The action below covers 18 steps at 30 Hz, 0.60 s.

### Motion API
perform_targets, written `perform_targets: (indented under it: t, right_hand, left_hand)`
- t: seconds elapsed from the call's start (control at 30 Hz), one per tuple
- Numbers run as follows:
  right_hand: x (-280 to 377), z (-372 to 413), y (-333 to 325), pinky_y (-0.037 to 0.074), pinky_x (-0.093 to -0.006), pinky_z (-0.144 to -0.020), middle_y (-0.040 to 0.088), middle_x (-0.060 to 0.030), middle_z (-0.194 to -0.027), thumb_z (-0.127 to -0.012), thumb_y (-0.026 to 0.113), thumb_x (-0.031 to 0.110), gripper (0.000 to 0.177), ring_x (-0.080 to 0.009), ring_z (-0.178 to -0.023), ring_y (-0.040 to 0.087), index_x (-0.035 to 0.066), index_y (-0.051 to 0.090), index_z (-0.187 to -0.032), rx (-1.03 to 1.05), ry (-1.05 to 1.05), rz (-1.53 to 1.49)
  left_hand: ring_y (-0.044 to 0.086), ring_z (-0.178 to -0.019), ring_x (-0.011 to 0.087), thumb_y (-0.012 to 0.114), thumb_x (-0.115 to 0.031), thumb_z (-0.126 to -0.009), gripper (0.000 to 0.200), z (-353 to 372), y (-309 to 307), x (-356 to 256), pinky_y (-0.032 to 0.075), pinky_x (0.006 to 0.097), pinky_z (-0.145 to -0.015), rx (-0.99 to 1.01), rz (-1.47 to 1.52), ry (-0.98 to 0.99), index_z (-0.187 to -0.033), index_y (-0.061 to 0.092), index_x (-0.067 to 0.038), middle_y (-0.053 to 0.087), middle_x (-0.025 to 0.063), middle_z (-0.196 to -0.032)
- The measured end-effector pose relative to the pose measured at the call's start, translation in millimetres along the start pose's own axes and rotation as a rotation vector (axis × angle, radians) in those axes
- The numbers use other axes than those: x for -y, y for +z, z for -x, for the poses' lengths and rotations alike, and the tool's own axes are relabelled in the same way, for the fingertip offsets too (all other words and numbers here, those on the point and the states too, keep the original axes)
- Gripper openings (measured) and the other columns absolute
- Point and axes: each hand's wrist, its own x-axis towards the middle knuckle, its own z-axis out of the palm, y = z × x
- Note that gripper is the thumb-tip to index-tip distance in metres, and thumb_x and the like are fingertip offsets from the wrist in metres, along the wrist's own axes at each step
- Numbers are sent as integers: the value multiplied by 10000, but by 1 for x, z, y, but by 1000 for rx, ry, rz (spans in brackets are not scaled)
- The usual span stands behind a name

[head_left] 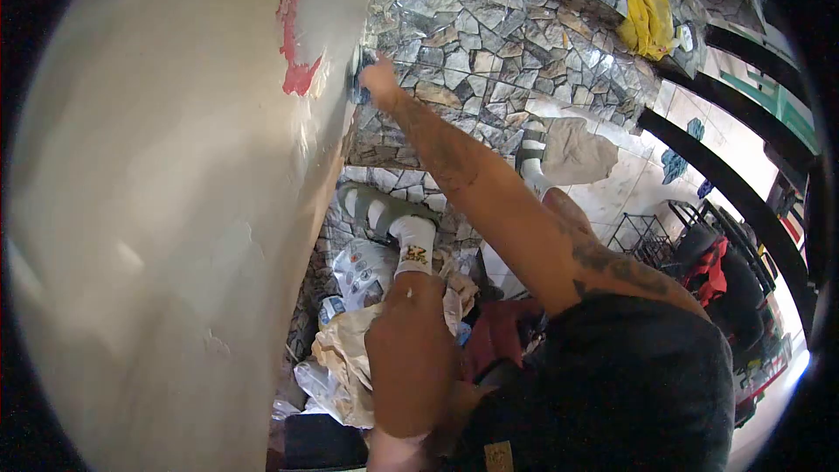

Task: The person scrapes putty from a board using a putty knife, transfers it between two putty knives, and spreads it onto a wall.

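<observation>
My right hand reaches out at the top centre, its fingers closed around a dark blue-grey object. That object is pressed to the edge of the pale wall, where the wall meets the stone-patterned surface; its exact kind is hard to make out. A red patch and uneven whitish areas mark the wall near this hand. My left hand does not show.
Below are feet in sandals and white socks. Crumpled brown paper and plastic bags lie beside the wall. A beige cloth, yellow cloth, black rails and a wire rack are to the right.
</observation>
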Motion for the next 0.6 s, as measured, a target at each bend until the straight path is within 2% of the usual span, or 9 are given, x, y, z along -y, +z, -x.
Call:
perform_targets:
  t: [0.03, 0.1, 0.17, 0.27, 0.37, 0.4, 0.5, 0.6]
  right_hand:
    - [-23, -8, 1, 463, -337, -611, 578, -78, -672, -593, 568, -1, 479, -180, -635, 562, -2, 530, -1071, 8, 12, -71]
    - [-28, -8, 1, 450, -297, -544, 561, -66, -662, -569, 577, -41, 549, -167, -591, 545, -37, 467, -1107, 40, -32, 3]
    - [-2, 14, 0, 423, -263, -487, 548, -72, -676, -559, 563, -49, 637, -173, -561, 532, -28, 407, -1177, 91, -149, 291]
    - [64, 73, -4, 430, -279, -535, 551, -87, -704, -544, 556, -37, 618, -190, -601, 535, -10, 442, -1151, 68, -68, 131]
    - [99, 107, -7, 450, -409, -769, 574, -228, -979, -596, 586, 76, 535, -328, -891, 578, 15, 497, -1121, 144, -110, 223]
    - [120, 123, -9, 436, -403, -803, 563, -218, -993, -598, 576, 66, 534, -358, -942, 550, 22, 490, -1123, 128, -171, 314]
    - [134, 145, -2, 418, -398, -833, 551, -187, -1004, -606, 566, 48, 526, -357, -976, 524, 46, 489, -1127, 106, -126, 291]
    - [141, 163, 5, 459, -320, -622, 557, -129, -897, -545, 575, -8, 610, -242, -736, 564, 8, 457, -1143, 112, -258, 126]
  left_hand:
    - [594, -728, 333, 578, -44, -668, 198, -2, 5, 3, 483, 403, -591, -8, -11, -10, -860, 532, -28, 563, 180, -879]
    - [591, -706, 333, 556, -39, -677, 154, -4, 7, 6, 482, 399, -581, -28, -44, -25, -829, 539, -22, 567, 179, -848]
    - [587, -710, 339, 545, -51, -679, 145, -5, -1, 8, 480, 400, -592, -5, -98, 5, -818, 546, -12, 571, 183, -829]
    - [581, -748, 352, 548, -84, -673, 182, -6, -17, 14, 475, 410, -634, 75, -199, 109, -832, 555, 4, 577, 193, -825]
    - [576, -771, 361, 556, -95, -674, 199, -5, -15, 22, 469, 419, -658, 10, -178, 57, -845, 561, 7, 580, 199, -836]
    - [574, -779, 364, 558, -99, -675, 205, -4, -14, 24, 468, 422, -666, -30, -162, 23, -849, 563, 7, 581, 201, -839]
    - [569, -802, 374, 566, -111, -676, 222, -1, -11, 27, 462, 431, -689, -145, -115, -70, -862, 569, 10, 583, 207, -850]
    - [564, -825, 383, 573, -123, -677, 240, 3, -11, 29, 456, 441, -713, -258, -73, -138, -875, 576, 13, 586, 213, -861]
